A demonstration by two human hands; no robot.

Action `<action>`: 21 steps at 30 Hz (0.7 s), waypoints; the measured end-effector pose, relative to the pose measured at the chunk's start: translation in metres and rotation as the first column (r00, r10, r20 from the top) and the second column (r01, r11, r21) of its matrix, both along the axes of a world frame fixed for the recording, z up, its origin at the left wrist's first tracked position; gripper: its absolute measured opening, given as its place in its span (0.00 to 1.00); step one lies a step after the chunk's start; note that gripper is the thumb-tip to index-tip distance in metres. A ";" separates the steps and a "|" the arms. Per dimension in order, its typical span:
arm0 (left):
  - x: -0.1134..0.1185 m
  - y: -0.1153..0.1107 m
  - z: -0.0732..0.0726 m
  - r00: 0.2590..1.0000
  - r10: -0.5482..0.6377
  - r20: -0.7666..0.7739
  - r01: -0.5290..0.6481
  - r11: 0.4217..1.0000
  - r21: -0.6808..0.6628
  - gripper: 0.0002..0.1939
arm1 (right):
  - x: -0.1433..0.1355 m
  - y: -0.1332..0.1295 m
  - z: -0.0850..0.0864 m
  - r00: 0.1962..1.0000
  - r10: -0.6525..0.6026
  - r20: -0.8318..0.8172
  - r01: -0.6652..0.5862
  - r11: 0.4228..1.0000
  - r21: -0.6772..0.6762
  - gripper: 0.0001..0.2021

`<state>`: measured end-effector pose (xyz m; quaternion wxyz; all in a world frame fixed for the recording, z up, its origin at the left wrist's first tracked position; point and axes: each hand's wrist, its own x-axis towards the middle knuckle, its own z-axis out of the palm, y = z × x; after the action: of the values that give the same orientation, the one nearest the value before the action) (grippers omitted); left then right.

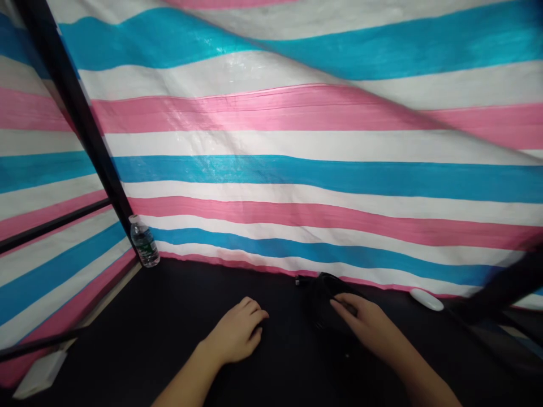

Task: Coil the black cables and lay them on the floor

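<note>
Black cable is bunched on the dark desk, near the back edge, right of its middle; metal-tipped plug at the bundle's left, pointing left. Right hand is on the bundle, grip closed on part of the cable between thumb and fingers; exact contact is lost in the dark. Left hand is palm-down over the desk, left of the cable and apart from it, grip loosely open, fingers bent. Clear bottle upright but leaning in view, back-left corner, by the black post. White rounded object at the back edge, toward the right corner. Striped sheet hangs behind the back edge. Pale flat item by the left edge; can't tell what.
</note>
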<state>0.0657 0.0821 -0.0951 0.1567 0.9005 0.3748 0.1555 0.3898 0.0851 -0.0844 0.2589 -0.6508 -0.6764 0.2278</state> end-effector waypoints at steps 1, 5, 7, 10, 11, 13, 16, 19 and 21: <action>0.000 0.000 0.000 1.000 -0.001 0.002 0.001 1.000 0.000 0.17 | 0.001 0.001 -0.001 0.999 -0.041 -0.008 0.041 0.998 0.039 0.17; 0.000 0.001 -0.002 1.000 -0.001 0.011 0.001 1.000 -0.004 0.17 | 0.007 0.000 0.007 0.945 -0.325 0.036 0.320 0.941 0.107 0.20; 0.000 0.001 -0.002 1.000 0.004 0.016 -0.004 1.000 -0.006 0.17 | 0.011 -0.003 0.020 0.859 -0.508 0.062 0.498 0.858 0.129 0.23; 0.000 0.002 -0.003 1.000 0.004 0.021 -0.004 1.000 -0.006 0.17 | 0.016 -0.011 0.043 0.766 -0.640 -0.056 0.636 0.742 0.212 0.22; 0.000 0.002 -0.003 1.000 0.002 0.021 -0.002 1.000 -0.006 0.17 | 0.017 -0.014 0.049 0.740 -0.655 -0.154 0.671 0.705 0.228 0.21; 0.000 0.002 -0.003 1.000 -0.002 0.021 0.003 1.000 -0.008 0.17 | 0.017 -0.021 0.059 0.652 -0.650 -0.391 0.754 0.613 0.236 0.16; 0.000 0.002 -0.004 1.000 -0.005 0.023 0.005 1.000 -0.010 0.17 | 0.013 -0.029 0.068 0.505 -0.612 -0.609 0.853 0.463 0.241 0.11; 0.000 0.002 -0.004 1.000 0.000 0.025 0.000 1.000 -0.011 0.17 | 0.007 -0.036 0.081 0.481 -0.569 -0.667 0.873 0.384 0.301 0.08; 0.000 0.003 -0.005 1.000 0.000 0.029 0.000 1.000 -0.012 0.16 | 0.005 -0.040 0.092 0.474 -0.522 -0.709 0.875 0.369 0.313 0.06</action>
<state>0.0657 0.0847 -0.0999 0.1673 0.8972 0.3733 0.1664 0.3947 0.0449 0.0081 0.7023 -0.6646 -0.2550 -0.0015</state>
